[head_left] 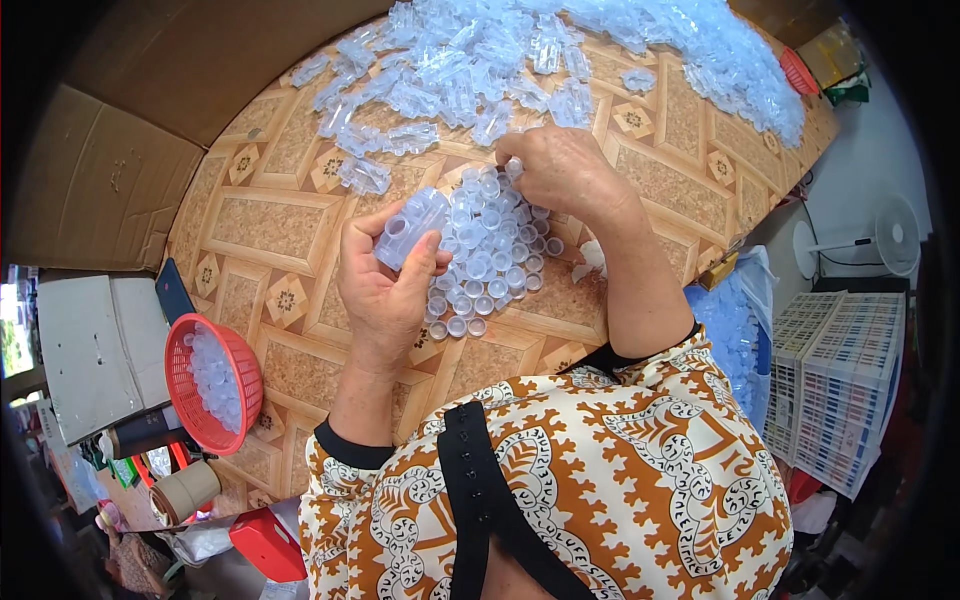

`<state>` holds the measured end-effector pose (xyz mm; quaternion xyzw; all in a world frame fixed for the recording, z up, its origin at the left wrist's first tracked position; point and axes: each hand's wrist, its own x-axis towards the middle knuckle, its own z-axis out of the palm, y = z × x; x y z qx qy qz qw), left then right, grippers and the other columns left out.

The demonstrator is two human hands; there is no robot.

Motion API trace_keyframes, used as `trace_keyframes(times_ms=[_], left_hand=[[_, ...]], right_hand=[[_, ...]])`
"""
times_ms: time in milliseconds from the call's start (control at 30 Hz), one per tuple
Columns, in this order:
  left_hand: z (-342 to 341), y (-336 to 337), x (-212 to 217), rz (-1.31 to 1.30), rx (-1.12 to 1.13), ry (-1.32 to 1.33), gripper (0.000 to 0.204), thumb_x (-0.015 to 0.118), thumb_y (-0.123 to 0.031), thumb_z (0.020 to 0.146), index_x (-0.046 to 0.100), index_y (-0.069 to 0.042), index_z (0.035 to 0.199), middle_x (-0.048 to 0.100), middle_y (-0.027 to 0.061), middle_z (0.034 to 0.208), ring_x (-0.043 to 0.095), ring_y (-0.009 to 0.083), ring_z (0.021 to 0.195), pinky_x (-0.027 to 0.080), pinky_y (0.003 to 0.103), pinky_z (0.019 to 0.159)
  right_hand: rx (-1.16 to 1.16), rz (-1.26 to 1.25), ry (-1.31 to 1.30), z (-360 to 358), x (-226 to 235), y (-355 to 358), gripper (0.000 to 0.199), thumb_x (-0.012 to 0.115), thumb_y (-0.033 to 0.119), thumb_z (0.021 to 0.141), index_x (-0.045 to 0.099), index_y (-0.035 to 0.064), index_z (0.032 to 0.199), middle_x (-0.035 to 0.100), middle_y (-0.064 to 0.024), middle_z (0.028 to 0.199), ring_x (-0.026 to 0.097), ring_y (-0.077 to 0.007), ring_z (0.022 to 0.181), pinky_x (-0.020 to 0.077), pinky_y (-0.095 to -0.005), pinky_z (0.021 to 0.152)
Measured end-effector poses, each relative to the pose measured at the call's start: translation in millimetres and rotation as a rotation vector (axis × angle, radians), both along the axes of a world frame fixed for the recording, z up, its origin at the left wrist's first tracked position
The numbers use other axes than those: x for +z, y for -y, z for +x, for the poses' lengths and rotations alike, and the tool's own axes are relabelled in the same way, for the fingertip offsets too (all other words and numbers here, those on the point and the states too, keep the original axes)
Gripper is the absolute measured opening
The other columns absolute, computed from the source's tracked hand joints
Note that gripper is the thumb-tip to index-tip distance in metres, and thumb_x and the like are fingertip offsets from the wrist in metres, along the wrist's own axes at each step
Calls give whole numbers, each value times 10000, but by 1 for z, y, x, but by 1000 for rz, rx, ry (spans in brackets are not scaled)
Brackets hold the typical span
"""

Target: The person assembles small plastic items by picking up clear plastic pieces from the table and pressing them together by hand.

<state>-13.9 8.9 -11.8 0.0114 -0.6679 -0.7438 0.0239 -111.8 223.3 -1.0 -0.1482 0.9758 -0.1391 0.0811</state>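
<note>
Left hand (pixel 385 285) grips clear part (pixel 412 226); right hand (pixel 562 168) perhaps picking caps (pixel 490 255).

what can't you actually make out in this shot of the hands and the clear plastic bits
Head view only:
- Right hand: fingertips curl down into the small clear caps, so any grip is hidden.
- Clear plastic piece in the left hand: lower part covered by fingers.
- Far pile of clear pieces: cut by the top edge; single pieces blur.

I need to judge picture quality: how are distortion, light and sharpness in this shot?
Head view: fisheye bends the table edges and leaves black corners; even daylight with soft shadows; left hand, right hand and clear caps look sharp; the clear plastic heap glares pale at the top.
</note>
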Motion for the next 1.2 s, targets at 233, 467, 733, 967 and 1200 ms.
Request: trace_keyframes(times_ms=[233,467,733,967,1200], left_hand=[[-3,1,-3,73,-49,47,344,669,32,916,533,20,1231,648,105,1062,677,120,864,595,256,738],[-2,0,3,33,-105,107,363,681,-14,921,532,8,1251,649,94,1043,677,105,773,577,235,673],[-1,-1,0,39,-41,116,372,711,-57,906,508,-8,1214,650,100,1026,665,88,724,560,211,612],[-4,2,-2,-6,-130,142,425,711,-61,905,487,-15,1263,642,82,1018,662,121,715,568,242,619],[-1,1,5,17,-187,103,519,695,-31,905,402,-21,1333,655,100,1046,642,79,796,522,205,626]], right_hand=[[-1,-72,56,-8,4,-1,270,589,-15,742,753,72,939,729,-158,853,701,-321,844,539,-417,763],[-13,-104,31,-9,-2,2,215,602,-12,746,774,71,846,726,-138,804,701,-295,802,542,-387,744],[79,-42,43,-4,0,4,239,603,-2,777,731,38,974,721,-160,884,692,-327,854,535,-405,760],[88,-646,-86,-2,1,1,196,692,75,831,746,34,1015,729,-157,866,701,-237,796,548,-333,736],[235,-1177,418,12,8,27,202,744,24,828,732,4,1029,711,-34,902,635,-90,837,524,-242,751]])
